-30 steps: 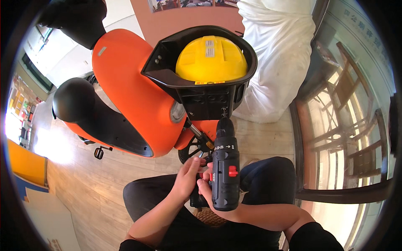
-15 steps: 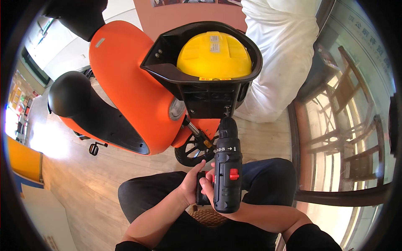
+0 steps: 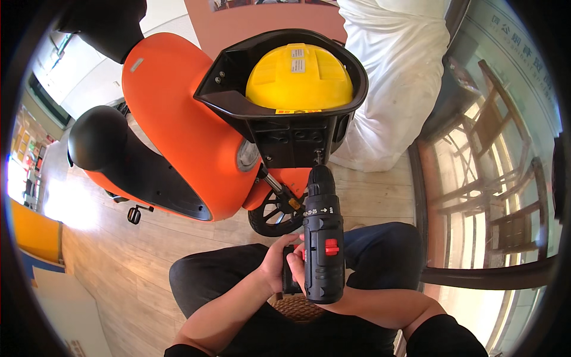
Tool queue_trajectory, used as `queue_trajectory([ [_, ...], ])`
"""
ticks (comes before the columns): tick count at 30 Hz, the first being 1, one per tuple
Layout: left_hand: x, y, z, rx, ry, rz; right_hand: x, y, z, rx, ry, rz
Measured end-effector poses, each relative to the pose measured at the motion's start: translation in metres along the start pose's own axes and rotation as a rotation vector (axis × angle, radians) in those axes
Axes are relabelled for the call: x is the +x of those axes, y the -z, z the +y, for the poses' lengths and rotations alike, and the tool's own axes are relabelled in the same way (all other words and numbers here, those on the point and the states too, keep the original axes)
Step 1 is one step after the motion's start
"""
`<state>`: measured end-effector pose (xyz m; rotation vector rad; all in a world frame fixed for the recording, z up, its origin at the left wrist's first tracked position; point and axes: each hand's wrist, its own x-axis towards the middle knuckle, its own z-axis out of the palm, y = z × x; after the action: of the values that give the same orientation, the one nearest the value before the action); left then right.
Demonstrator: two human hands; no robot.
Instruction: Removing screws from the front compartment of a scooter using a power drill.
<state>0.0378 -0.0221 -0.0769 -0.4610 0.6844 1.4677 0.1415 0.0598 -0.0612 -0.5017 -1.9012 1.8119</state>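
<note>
At the far left, the orange scooter (image 3: pixel 172 125) stood on the wooden floor (image 3: pixel 119 256), its black seat (image 3: pixel 98 140) pointing left and its kickstand down beside a bright patch of light. Nearer the middle, the scooter's open black storage compartment (image 3: pixel 238 101) held a yellow rounded case (image 3: pixel 297 77), and below it part of the rear wheel (image 3: pixel 273 217) showed. Close to the viewer, the left hand (image 3: pixel 279 265) was curled against the left side of the black cordless drill (image 3: pixel 323 238), fingers closed around its lower part. The drill pointed away from the person, its bit touching the black panel under the compartment. The right hand (image 3: pixel 295 263) was wrapped on the drill's grip, mostly hidden behind the tool's body, with only fingers showing. Further right, a white cloth-covered heap (image 3: pixel 392 77) lay behind the scooter, and wooden chairs (image 3: pixel 499 196) stood at the right behind glass.
</note>
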Motion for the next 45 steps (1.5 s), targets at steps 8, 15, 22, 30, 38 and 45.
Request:
queue_trajectory([
  [8, 0.005, -0.001, -0.007, 0.006, -0.032, 0.062, 0.002, 0.012, 0.000, -0.055, 0.174, -0.149],
  [15, 0.000, -0.007, -0.004, 0.008, -0.047, 0.082, 0.005, 0.011, -0.002, -0.082, 0.204, -0.151],
  [22, 0.003, 0.008, -0.001, -0.036, -0.013, -0.020, 0.004, 0.013, -0.024, 0.095, -0.001, -0.182],
  [30, -0.006, 0.011, 0.001, -0.029, -0.006, -0.057, 0.008, 0.014, -0.032, 0.072, 0.073, -0.212],
  [38, -0.015, -0.005, 0.002, -0.027, -0.052, 0.080, 0.010, 0.010, -0.039, 0.225, 0.016, -0.156],
  [45, -0.023, -0.017, 0.005, -0.024, -0.032, 0.102, 0.011, 0.013, -0.036, 0.485, -0.067, -0.151],
])
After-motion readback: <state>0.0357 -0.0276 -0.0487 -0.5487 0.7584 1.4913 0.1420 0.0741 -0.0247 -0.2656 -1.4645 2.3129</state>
